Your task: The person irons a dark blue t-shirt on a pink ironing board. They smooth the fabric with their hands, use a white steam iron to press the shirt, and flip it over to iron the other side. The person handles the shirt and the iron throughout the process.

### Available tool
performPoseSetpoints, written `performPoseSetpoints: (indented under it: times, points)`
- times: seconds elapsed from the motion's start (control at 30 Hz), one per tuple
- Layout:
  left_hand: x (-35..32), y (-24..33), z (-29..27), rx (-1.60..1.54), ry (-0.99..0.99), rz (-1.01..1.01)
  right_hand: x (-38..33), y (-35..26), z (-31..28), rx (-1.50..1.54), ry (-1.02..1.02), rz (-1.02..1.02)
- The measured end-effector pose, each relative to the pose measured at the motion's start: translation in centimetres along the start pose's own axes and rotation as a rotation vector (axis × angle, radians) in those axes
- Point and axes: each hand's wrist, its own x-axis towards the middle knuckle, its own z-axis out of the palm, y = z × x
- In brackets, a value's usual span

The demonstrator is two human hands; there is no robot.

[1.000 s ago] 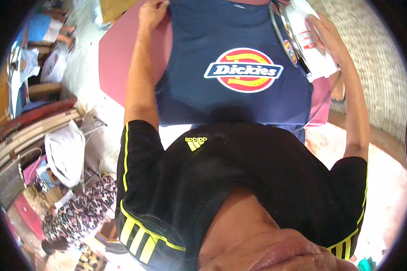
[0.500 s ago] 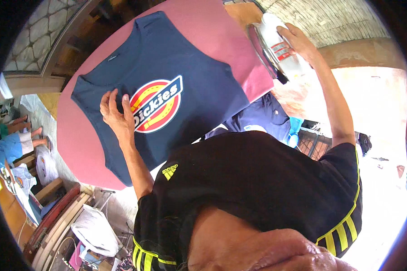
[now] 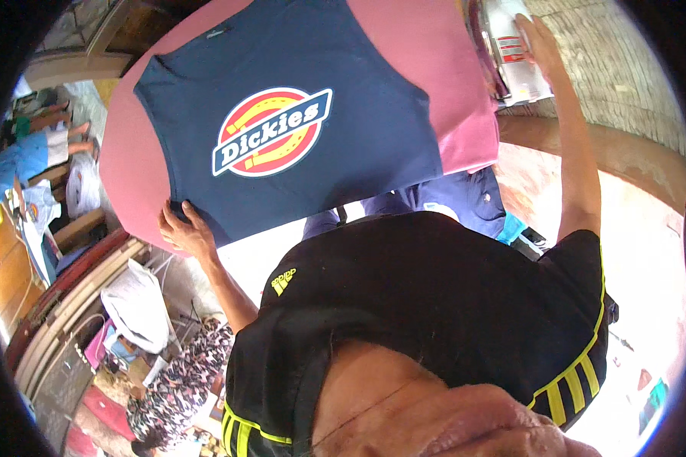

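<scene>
A navy sleeveless shirt with a round red, yellow and white emblem lies flat on a pink padded board. My left hand rests on the shirt's lower left corner at the board's edge, fingers spread flat on the cloth. My right hand reaches to the board's far right end and lies over a white appliance with a metal rim, which looks like an iron. My black shirt with yellow stripes fills the lower middle of the view.
Blue garments hang or lie just below the board. A white cloth and patterned fabric sit at lower left beside wooden benches. Someone in blue is at the far left. Pale floor lies at right.
My left hand has slid from beside the emblem down to the shirt's lower left corner. My right hand stays on the white appliance. The view has swung, so the board appears shifted.
</scene>
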Motion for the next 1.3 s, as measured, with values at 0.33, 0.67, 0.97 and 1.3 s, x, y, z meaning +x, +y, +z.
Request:
performPoseSetpoints:
  times: [0.33,0.67,0.97,1.3]
  points:
    - [-2.4,-4.2,0.1,-0.337,0.036,0.0,-4.6,-3.4,2.0,-0.868,0.494,-0.586]
    - [-2.0,-4.2,-1.3,-0.392,0.096,0.184,-25.0,3.7,13.3,-0.603,0.272,-0.65]
    - [-2.5,-4.3,-1.8,-0.784,-0.055,0.042,-24.3,4.9,13.3,-0.38,0.228,-0.607]
    - [-1.9,-5.7,-9.4,-1.329,-0.181,0.032,-42.2,6.8,4.3,0.482,0.201,-0.173]
